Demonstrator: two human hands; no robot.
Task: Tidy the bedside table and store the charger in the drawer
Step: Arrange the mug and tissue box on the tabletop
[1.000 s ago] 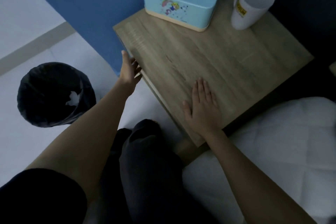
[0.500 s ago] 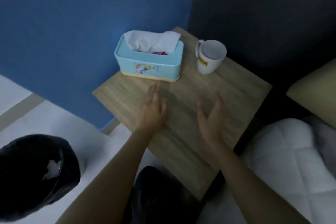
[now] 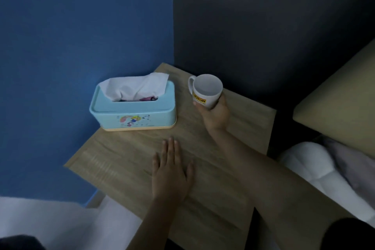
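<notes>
A wooden bedside table (image 3: 125,160) stands in the corner of the room. At its back right is a white mug (image 3: 206,90) with a yellow label, and my right hand (image 3: 215,114) is wrapped around its lower part. My left hand (image 3: 171,174) lies flat on the tabletop near the middle, fingers apart, holding nothing. A light blue tissue box (image 3: 133,110) with a cartoon print sits at the back left, a white tissue sticking out of it. No charger and no drawer are in view.
A blue wall (image 3: 81,36) runs along the table's left side and a dark wall (image 3: 263,26) stands behind it. A beige pillow (image 3: 341,97) and white bedding (image 3: 316,164) lie to the right. White floor (image 3: 60,223) shows at the lower left.
The view has risen from the table's front to its top. My left hand left the table's front edge and now rests flat on top. My right hand reached back and closed on the mug.
</notes>
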